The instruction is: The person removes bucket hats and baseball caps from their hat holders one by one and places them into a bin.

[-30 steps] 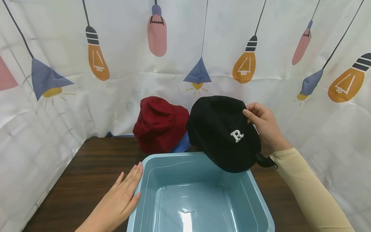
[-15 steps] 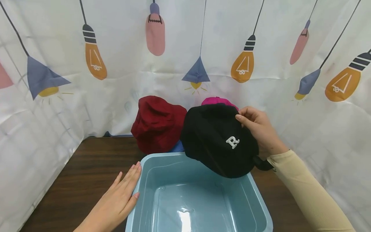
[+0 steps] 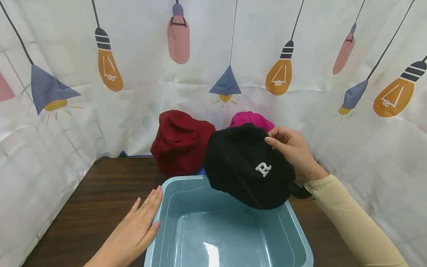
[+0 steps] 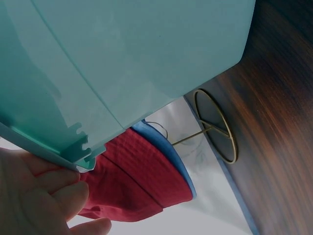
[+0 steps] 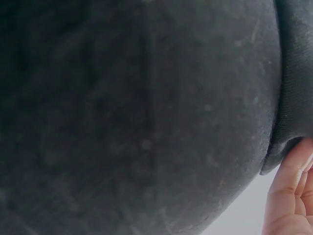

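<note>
My right hand [image 3: 295, 152] pinches the edge of a black cap [image 3: 233, 163] between thumb and fingers. The cap bears a white letter R and hangs tilted over the back right of a light blue plastic tub [image 3: 217, 226]. A dark strap hangs from its right end. In the right wrist view the black cloth [image 5: 146, 122] fills most of the frame, and only part of the fingers [image 5: 288, 191] shows. With straight fingers my left hand [image 3: 133, 228] rests against the tub's left rim. In the left wrist view, the fingertips sit under the rim edge.
Behind the tub stands a dark red bucket hat [image 3: 181, 142] with blue at its brim. A bright pink cap [image 3: 251, 118] shows behind the black one. A round wire stand base [image 4: 215, 129] sits on the dark wooden table [image 3: 96, 196]. A lamp-patterned curtain [image 3: 140, 104] hangs behind.
My right hand has drawn the black cap down and left, further over the tub, uncovering the pink cap behind it. My left hand stays at the rim.
</note>
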Demonstrator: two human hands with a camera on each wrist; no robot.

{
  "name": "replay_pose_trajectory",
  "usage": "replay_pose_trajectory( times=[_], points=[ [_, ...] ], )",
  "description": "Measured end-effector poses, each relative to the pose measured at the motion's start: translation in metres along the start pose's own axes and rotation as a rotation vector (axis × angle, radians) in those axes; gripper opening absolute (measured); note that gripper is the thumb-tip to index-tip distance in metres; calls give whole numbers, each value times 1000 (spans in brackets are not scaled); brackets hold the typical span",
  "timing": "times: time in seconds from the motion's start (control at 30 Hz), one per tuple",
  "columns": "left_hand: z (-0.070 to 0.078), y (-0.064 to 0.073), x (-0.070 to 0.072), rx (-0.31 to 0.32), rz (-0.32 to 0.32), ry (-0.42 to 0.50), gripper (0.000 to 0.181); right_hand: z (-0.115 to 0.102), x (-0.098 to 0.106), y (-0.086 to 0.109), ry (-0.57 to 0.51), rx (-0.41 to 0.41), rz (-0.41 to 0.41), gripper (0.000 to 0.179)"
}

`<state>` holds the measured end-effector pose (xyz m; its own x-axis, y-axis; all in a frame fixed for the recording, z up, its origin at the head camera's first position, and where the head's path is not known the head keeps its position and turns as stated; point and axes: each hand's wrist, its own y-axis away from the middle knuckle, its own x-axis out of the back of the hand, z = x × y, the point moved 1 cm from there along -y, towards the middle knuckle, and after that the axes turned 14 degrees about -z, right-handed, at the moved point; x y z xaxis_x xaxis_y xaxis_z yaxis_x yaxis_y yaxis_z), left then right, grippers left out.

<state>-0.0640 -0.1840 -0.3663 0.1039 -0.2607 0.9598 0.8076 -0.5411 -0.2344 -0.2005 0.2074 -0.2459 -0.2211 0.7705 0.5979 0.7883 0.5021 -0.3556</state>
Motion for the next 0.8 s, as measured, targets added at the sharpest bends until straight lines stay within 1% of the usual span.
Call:
replay_pose_trajectory(
  times=[0.13,0.33,0.47,0.63,0.8],
  points=[
    [0,0,0,4,-9,2,69,0,-4,0,-18,25,-48,6],
    [0,0,1,4,-14,6,69,-1,-10,1,-60,66,-105,10],
    [-1,0,0,9,-17,6,70,0,-14,3,-107,96,-149,6],
    [-1,-1,0,22,-27,12,71,-1,-19,7,-163,79,-197,4],
    [-1,0,0,3,-5,5,70,-3,-23,11,-189,61,-237,4]
  ],
)
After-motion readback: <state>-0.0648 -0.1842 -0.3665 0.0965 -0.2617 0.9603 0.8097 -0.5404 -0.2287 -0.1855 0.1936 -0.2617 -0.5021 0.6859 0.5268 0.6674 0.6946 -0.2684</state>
